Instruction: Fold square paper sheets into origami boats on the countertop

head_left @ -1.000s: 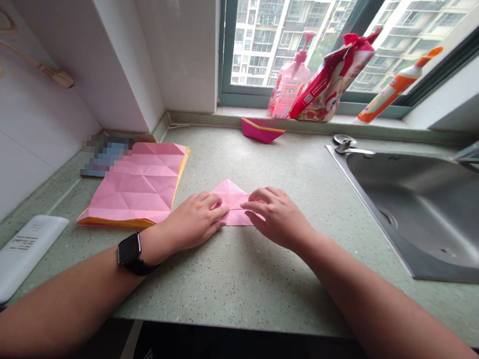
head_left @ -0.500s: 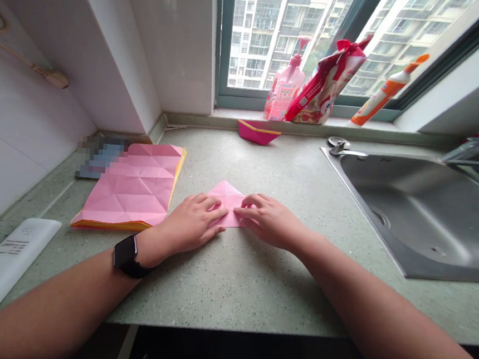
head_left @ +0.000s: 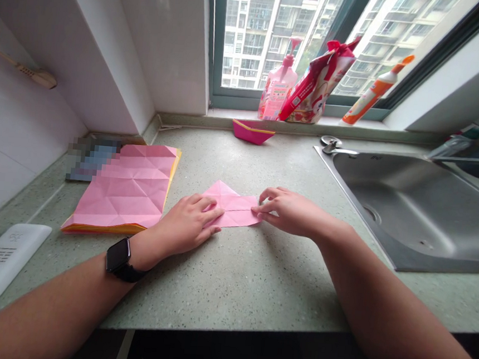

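Observation:
A folded sheet of pink origami paper (head_left: 237, 206) lies on the counter between my hands, with a pointed top and a horizontal fold across it. My left hand (head_left: 192, 220), a black watch (head_left: 119, 253) on its wrist, rests flat on the paper's left side with fingers spread. At the paper's right end, my right hand (head_left: 289, 209) pinches the edge between thumb and fingers. Left of my hands sits a stack of creased paper (head_left: 127, 186), pink on top with yellow-orange layers beneath. A magenta paper boat (head_left: 252, 133) stands near the back of the counter.
To the right is a steel sink (head_left: 412, 217). Along the windowsill stand a pink pump bottle (head_left: 277, 90), a red bag (head_left: 317, 86) and an orange-white bottle (head_left: 372, 96). A white power bank (head_left: 3, 265) lies at the left, with a blurred object (head_left: 92, 161) behind the stack.
My right hand has moved right with the paper's right end, so a longer strip of pink paper shows. My left hand stays on the left side. The view has shifted slightly.

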Action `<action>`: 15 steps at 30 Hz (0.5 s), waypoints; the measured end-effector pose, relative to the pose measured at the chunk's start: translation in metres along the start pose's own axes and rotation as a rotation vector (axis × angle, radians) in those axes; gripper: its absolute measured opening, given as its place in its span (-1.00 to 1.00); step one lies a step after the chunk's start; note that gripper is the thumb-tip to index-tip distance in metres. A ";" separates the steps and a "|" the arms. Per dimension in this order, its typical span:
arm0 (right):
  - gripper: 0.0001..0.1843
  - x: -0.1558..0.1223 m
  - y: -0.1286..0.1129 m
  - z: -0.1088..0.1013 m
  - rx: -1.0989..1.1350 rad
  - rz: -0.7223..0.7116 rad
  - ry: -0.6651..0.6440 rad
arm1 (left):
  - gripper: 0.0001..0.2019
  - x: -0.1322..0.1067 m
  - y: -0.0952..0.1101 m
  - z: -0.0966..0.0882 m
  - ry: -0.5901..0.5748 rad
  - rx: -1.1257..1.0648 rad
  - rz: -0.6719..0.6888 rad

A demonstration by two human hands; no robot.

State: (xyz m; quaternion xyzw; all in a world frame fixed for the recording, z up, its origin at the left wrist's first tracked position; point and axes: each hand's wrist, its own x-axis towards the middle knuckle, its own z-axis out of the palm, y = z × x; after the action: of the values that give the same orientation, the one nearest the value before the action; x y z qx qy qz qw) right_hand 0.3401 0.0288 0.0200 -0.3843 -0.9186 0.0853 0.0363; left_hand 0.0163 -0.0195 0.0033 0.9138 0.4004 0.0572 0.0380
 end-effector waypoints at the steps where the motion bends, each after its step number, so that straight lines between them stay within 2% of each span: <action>1: -0.80 -0.001 0.002 -0.001 -0.004 0.007 -0.003 | -0.63 0.000 0.000 0.000 0.000 -0.005 0.002; 3: -0.76 -0.003 0.004 -0.006 -0.027 0.038 -0.002 | -0.64 0.001 0.000 0.000 -0.001 -0.012 0.003; 5: -0.72 -0.003 0.004 -0.011 -0.068 0.095 0.058 | -0.64 0.002 0.000 0.002 0.002 -0.015 0.005; 7: -0.70 -0.002 -0.001 -0.014 -0.108 0.137 0.201 | -0.63 0.004 0.001 0.004 0.014 -0.013 0.009; 9: -0.68 0.002 -0.011 -0.011 -0.107 0.102 0.338 | -0.61 0.006 0.003 0.007 0.027 -0.006 0.011; 12: -0.70 0.011 -0.029 0.005 -0.042 -0.031 0.303 | -0.55 0.008 0.005 0.011 0.028 -0.025 -0.001; 15: -0.70 0.019 -0.040 0.024 -0.033 -0.086 0.221 | -0.50 0.008 0.004 0.012 0.027 -0.086 -0.012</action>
State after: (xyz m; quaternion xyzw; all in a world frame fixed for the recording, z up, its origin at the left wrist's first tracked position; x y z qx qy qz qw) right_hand 0.2957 0.0114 0.0035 -0.3521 -0.9258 0.0258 0.1347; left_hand 0.0259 -0.0166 -0.0074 0.9080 0.4036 0.0867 0.0723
